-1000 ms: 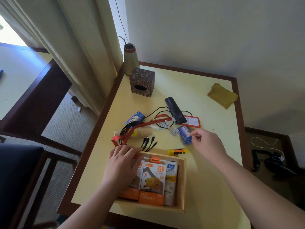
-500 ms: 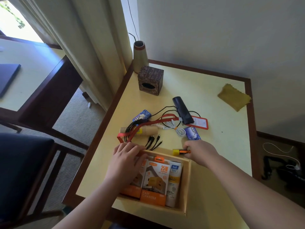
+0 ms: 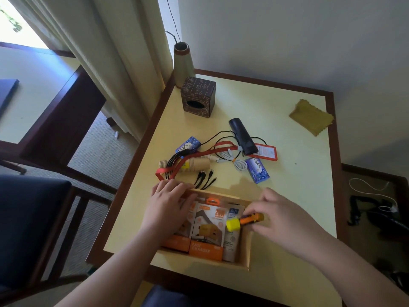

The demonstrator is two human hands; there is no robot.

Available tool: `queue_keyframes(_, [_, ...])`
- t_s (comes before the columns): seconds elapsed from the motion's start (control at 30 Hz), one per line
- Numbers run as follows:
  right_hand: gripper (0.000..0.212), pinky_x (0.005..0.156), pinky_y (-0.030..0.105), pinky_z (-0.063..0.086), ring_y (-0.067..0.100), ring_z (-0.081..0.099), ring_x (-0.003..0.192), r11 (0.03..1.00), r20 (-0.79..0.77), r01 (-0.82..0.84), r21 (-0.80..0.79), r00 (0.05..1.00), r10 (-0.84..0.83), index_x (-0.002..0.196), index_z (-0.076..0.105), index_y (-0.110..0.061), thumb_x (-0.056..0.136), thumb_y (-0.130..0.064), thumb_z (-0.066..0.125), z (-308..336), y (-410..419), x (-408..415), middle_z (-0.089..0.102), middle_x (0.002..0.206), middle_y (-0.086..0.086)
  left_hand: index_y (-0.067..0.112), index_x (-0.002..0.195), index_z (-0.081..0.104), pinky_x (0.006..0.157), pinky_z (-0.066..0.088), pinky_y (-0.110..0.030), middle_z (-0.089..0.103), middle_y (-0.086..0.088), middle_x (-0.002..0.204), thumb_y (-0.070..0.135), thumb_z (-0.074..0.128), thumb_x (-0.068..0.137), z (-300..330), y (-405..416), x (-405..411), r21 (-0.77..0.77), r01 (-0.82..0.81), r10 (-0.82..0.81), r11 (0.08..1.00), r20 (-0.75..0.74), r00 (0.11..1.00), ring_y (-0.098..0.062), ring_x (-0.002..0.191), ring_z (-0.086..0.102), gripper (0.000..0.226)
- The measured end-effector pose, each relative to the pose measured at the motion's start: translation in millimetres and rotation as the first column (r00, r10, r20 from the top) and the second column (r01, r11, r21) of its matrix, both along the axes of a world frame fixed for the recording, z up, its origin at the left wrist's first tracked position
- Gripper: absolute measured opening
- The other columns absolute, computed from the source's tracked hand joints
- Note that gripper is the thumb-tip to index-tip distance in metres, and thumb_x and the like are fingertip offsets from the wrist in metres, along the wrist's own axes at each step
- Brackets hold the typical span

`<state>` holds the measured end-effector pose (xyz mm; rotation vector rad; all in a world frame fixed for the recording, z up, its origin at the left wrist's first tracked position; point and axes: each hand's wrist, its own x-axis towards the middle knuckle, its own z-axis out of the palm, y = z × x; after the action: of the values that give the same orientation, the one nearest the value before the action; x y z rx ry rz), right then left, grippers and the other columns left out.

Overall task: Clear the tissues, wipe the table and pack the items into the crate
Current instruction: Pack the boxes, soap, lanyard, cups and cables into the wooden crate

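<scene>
A shallow wooden crate [image 3: 247,251] sits at the near edge of the cream table [image 3: 276,134]. It holds orange charger boxes [image 3: 208,233] and a white tube [image 3: 231,247]. My right hand [image 3: 285,220] pinches an orange marker with a yellow cap [image 3: 243,221] over the crate's right side. My left hand [image 3: 170,207] rests flat on the leftmost box, fingers over the crate's far rim. Behind the crate lie tangled cables [image 3: 205,180], a red lanyard [image 3: 199,156], paper cups [image 3: 194,165], two blue soap packs [image 3: 257,170], a black cylinder [image 3: 243,136] and a card holder [image 3: 265,151].
A brown tissue box [image 3: 198,97] and a tapered vase [image 3: 182,63] stand at the far left corner. A yellow cloth [image 3: 311,117] lies at the far right. A dark chair [image 3: 31,220] stands left of the table; cables lie on the floor to the right.
My right hand moved from near the blue soap pack to the marker, picked it up off the table and brought it over the crate. My left hand stayed on the boxes.
</scene>
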<state>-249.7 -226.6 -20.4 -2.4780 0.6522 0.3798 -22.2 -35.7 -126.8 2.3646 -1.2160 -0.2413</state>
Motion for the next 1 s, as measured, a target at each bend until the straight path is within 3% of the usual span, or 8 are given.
queue_keyframes(0.1, [0.016,0.063,0.026,0.044,0.014,0.051,0.093,0.935,-0.039,-0.267,-0.235,0.963,0.265,0.103,0.063,-0.035,0.091,-0.032,0.073,-5.4,20.1,-0.1,0.044,0.102,-0.008,0.038,0.122,0.067,0.111,0.035,-0.038,0.062,0.019,0.12,0.053,0.058,0.1,-0.7,0.1,0.8,0.009,-0.003,0.003,1.0,-0.002,1.0,-0.012,0.116,0.051,0.028])
queue_keyframes(0.2, [0.024,0.062,0.04,0.046,0.03,0.051,0.092,0.86,-0.06,-0.376,-0.344,0.923,0.38,0.101,0.062,-0.023,0.083,-0.007,0.068,-16.5,35.9,7.6,0.05,0.1,0.006,0.039,0.123,0.067,0.111,0.036,-0.041,0.063,0.018,0.12,0.054,0.057,0.1,-1.2,0.5,0.8,0.003,-0.002,0.002,1.0,0.001,1.0,-0.014,0.116,0.051,0.029])
queue_keyframes(0.4, [0.022,0.077,0.046,0.052,0.037,0.059,0.101,0.758,-0.273,-0.515,-0.4,0.857,0.438,0.099,0.076,-0.021,0.078,-0.021,0.082,-39.7,57.9,27.7,0.064,0.113,0.015,0.038,0.122,0.068,0.112,0.034,-0.039,0.063,0.018,0.12,0.053,0.058,0.1,-2.3,1.1,1.0,-0.012,-0.004,0.004,1.0,0.003,1.0,-0.013,0.118,0.051,0.028])
queue_keyframes(0.53, [0.042,0.071,0.045,0.058,0.037,0.069,0.094,0.759,-0.278,-0.556,-0.339,0.83,0.484,0.105,0.075,-0.024,0.066,-0.027,0.092,-58.4,61.2,26.2,0.068,0.116,0.021,0.039,0.122,0.067,0.112,0.034,-0.038,0.062,0.019,0.119,0.053,0.058,0.101,-2.6,1.0,1.6,-0.017,-0.005,0.005,1.0,-0.01,1.0,-0.013,0.118,0.051,0.027])
queue_keyframes(0.67, [0.05,0.086,0.047,0.057,0.039,0.064,0.112,0.819,-0.176,-0.53,-0.221,0.847,0.501,0.141,0.048,-0.021,0.094,-0.013,0.063,-56.9,55.5,24.4,0.053,0.141,0.015,0.038,0.122,0.066,0.111,0.032,-0.036,0.062,0.018,0.116,0.053,0.058,0.101,-2.2,0.3,2.1,-0.012,-0.004,0.003,1.0,-0.013,1.0,-0.014,0.115,0.05,0.027])
queue_keyframes(0.77, [0.064,0.078,0.041,0.057,0.033,0.065,0.102,0.888,-0.165,-0.426,-0.172,0.901,0.401,0.154,0.032,-0.022,0.095,-0.008,0.054,-53.7,46.3,27.0,0.052,0.142,0.009,0.039,0.122,0.065,0.113,0.032,-0.037,0.061,0.02,0.116,0.054,0.058,0.101,-2.6,1.0,2.7,-0.023,0.002,-0.003,1.0,-0.028,1.0,-0.012,0.116,0.05,0.027])
queue_keyframes(0.83, [0.059,0.079,0.043,0.058,0.03,0.064,0.1,0.897,-0.167,-0.411,-0.163,0.908,0.385,0.15,0.032,-0.025,0.096,-0.012,0.053,-53.2,42.5,27.5,0.059,0.132,0.008,0.039,0.122,0.066,0.113,0.032,-0.038,0.061,0.02,0.116,0.054,0.058,0.1,-2.7,1.3,3.0,-0.033,0.006,-0.007,0.999,-0.028,1.0,-0.012,0.117,0.049,0.027])
queue_keyframes(1.0, [0.055,0.104,0.046,0.053,0.03,0.059,0.129,0.819,-0.072,-0.471,-0.326,0.877,0.476,0.146,0.051,-0.023,0.093,-0.018,0.066,-66.9,36.0,20.3,0.067,0.138,0.004,0.037,0.121,0.067,0.111,0.03,-0.034,0.063,0.019,0.115,0.053,0.059,0.1,-3.6,1.5,2.5,-0.032,0.004,-0.004,0.999,-0.02,1.0,-0.012,0.115,0.05,0.027])
